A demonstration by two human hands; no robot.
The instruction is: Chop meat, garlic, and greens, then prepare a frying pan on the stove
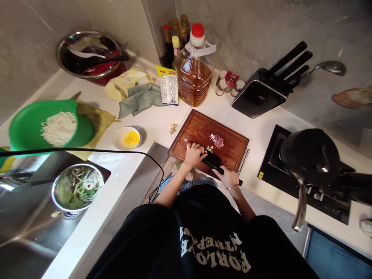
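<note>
My right hand (pixel 229 177) is wrapped round the handle of a black kitchen knife (pixel 211 159), whose broad blade lies over the near part of a wooden cutting board (pixel 197 124). My left hand (pixel 192 154) presses down on the board at the blade's left end, fingers bent; what sits under them is hidden. Small pale pieces, apparently chopped garlic (pixel 209 148), lie along the blade's far side. Just beyond them is a little heap of chopped purple onion or shallot (pixel 217 140). A few pale scraps (pixel 186 140) rest near the board's left edge.
Left of the board are ginger pieces (pixel 173 128), a bowl of egg (pixel 118 135) and a green colander (pixel 23 120) of noodles. Behind stand an oil jug (pixel 194 77) and a knife block (pixel 255 97). A black pot (pixel 308 155) sits at right. A cable (pixel 116 150) crosses left.
</note>
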